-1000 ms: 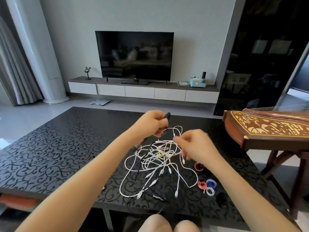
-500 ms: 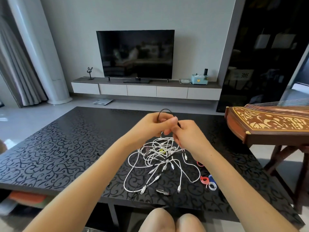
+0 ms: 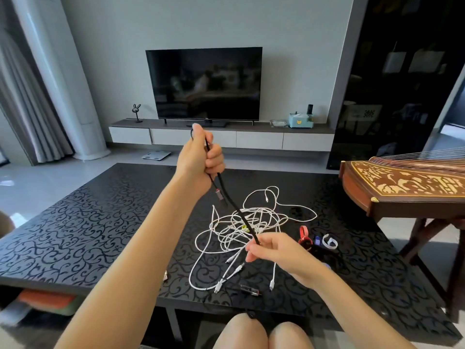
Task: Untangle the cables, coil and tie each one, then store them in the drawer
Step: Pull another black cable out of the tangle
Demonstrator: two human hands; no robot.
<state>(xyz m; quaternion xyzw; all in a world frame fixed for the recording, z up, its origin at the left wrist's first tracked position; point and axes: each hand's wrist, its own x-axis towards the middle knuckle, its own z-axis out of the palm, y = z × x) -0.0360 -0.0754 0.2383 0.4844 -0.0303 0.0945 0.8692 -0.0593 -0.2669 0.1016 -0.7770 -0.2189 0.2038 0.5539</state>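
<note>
Left grip [image 3: 201, 159]: was raised over the far part of the table [image 3: 75, 222], fingers curled round the black cable [image 3: 234, 205], with a small loop of it showing above the thumb.
Right grip [image 3: 274, 250]: was lower and nearer the person, thumb and fingertips pinching the same black cable.
Black cable: ran on a slant from the left grip down to the right grip. A short end with a plug [image 3: 219, 193] hung just below the left grip.
White cables [image 3: 251, 222]: lay in a tangled heap on the table, beneath and between both grips, with plugs trailing toward the near edge.
Ties: red [image 3: 303, 234], blue [image 3: 317, 241] and white [image 3: 330, 241] loops lay just right of the right grip, beside the heap.
In the way: the black cable crossed in front of the heap, and the right grip hid its near right part. Whether the black cable passed through the white ones could not be told.
Around: a zither [image 3: 407, 182] on a stand stood well right of the right grip. A dark television [image 3: 205, 83] on a low console [image 3: 221, 139] stood beyond the left grip.
</note>
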